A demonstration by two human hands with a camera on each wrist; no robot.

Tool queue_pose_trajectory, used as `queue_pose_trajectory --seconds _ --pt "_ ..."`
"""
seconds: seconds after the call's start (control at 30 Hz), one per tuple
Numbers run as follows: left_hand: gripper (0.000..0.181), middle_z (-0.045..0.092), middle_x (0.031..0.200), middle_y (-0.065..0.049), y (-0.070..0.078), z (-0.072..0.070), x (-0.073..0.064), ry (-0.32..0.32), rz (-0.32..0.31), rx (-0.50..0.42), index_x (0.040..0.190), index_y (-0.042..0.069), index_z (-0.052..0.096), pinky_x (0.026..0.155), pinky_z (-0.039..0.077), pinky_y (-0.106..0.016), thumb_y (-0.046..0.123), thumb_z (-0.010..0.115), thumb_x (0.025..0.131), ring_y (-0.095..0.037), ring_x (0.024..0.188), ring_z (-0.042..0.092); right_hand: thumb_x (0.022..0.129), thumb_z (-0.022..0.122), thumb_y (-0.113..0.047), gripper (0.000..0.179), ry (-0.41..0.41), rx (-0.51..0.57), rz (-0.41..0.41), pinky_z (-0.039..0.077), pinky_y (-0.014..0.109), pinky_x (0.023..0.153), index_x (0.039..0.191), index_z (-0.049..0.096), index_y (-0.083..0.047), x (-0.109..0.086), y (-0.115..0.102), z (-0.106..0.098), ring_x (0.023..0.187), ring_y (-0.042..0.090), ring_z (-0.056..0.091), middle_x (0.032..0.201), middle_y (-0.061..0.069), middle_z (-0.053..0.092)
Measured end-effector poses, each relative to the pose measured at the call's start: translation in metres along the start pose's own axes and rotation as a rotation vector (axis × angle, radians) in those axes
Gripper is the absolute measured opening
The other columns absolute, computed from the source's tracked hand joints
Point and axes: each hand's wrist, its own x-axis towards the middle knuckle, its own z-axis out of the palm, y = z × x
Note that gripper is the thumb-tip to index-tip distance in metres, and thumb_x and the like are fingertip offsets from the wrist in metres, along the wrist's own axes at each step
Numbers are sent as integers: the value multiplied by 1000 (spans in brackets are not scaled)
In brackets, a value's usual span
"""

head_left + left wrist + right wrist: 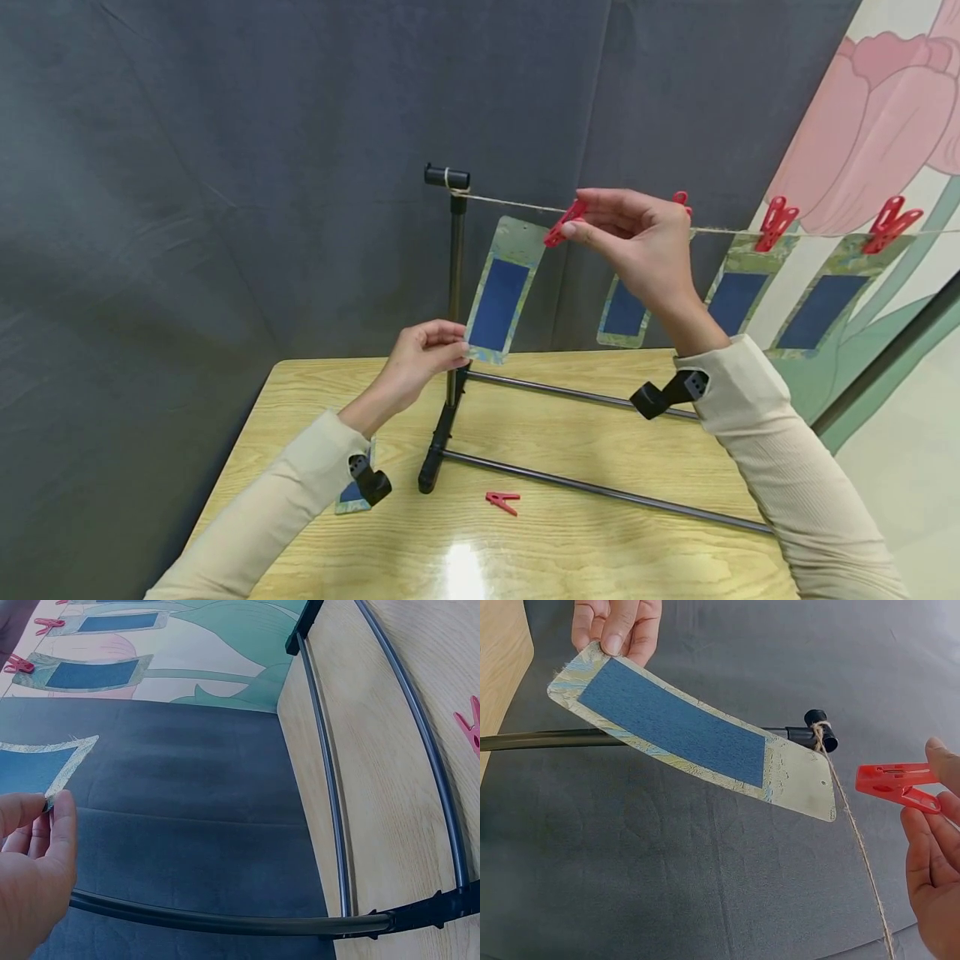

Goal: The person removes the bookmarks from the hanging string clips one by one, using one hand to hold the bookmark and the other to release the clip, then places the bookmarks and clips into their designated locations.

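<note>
My left hand [422,360] pinches the lower left corner of a bookmark-like card [501,304] with a blue panel and a patterned border. The card tilts upward, its pale top end overlapping the twine [857,832] in the right wrist view. In my right hand [641,250], a red clothespin [891,780] is pinched between thumb and fingers. Its tip points at the card's top edge, with a gap between them in the right wrist view. Only the card's lower end shows in the left wrist view, held by thumb and fingertips.
The twine runs right from a black stand [456,275]. Several similar cards [821,310] hang along it from red clothespins [777,223]. A loose red clothespin [502,502] lies on the wooden table [600,550]. Another card [352,497] lies partly hidden under my left forearm.
</note>
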Motion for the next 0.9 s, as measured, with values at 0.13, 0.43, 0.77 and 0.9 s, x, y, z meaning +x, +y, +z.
queue_pose_trajectory --seconds 0.13,0.43,0.77,0.9 --pt "25 60 95 -11 0 -1 -1 -2 6 -4 116 -11 59 87 55 -39 -10 60 91 -16 81 64 78 81 -5 33 13 -10 6 55 23 80 111 73 -5 -3 -1 0 85 12 69 99 8 72" --pt "24 61 95 -11 2 -2 -5 6 -8 -19 116 -11 59 83 56 -33 -10 60 91 -16 81 65 78 81 -4 34 35 -3 21 55 23 81 111 72 -2 -9 0 -1 87 12 69 100 9 72" --pt "25 60 96 -11 2 -7 -10 14 -14 -31 117 -11 58 85 56 -33 -9 59 92 -17 83 64 78 81 -2 34 35 17 26 55 24 80 110 71 0 -17 0 -1 85 13 69 98 9 72" --pt "24 60 95 -10 2 -8 -12 19 -24 -39 116 -11 58 84 56 -33 -9 60 92 -16 83 64 78 80 -2 34 30 8 26 55 22 80 111 72 -1 -20 0 -1 83 13 69 97 8 72"
